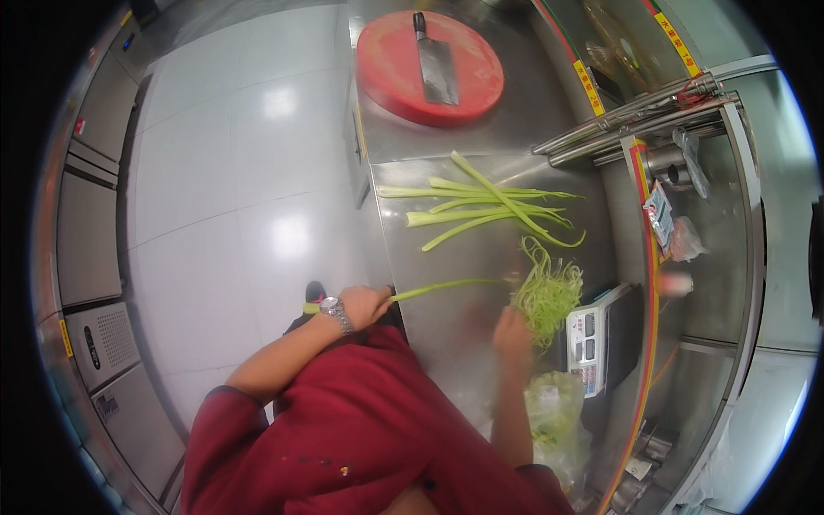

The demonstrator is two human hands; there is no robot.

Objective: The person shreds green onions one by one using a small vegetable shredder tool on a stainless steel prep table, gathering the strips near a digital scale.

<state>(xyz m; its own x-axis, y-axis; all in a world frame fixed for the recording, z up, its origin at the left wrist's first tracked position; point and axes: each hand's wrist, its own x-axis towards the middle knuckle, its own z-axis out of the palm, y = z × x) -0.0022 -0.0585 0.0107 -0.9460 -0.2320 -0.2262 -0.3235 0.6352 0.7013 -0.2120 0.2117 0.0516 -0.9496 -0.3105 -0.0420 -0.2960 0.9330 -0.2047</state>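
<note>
My left hand (364, 308), with a metal-banded watch on its wrist, grips a celery stalk (444, 288) at the counter's front edge. The stalk's thin end points right across the steel, and its thick end shows behind my wrist. My right hand (513, 331) is blurred and closed beside a heap of thin green peelings (550, 296). A small blurred tool, seemingly a peeler (512, 277), juts from it at the stalk's tip; most of the tool is hidden. Several more celery stalks (483, 206) lie farther back, one crossing over the others.
A cleaver (439, 67) rests on a round red chopping board (380, 84) at the back. Right of the peelings stands a white digital scale (584, 351). A clear plastic bag of greens (555, 418) lies by my right forearm. Shelving with a striped edge (650, 335) borders the right side.
</note>
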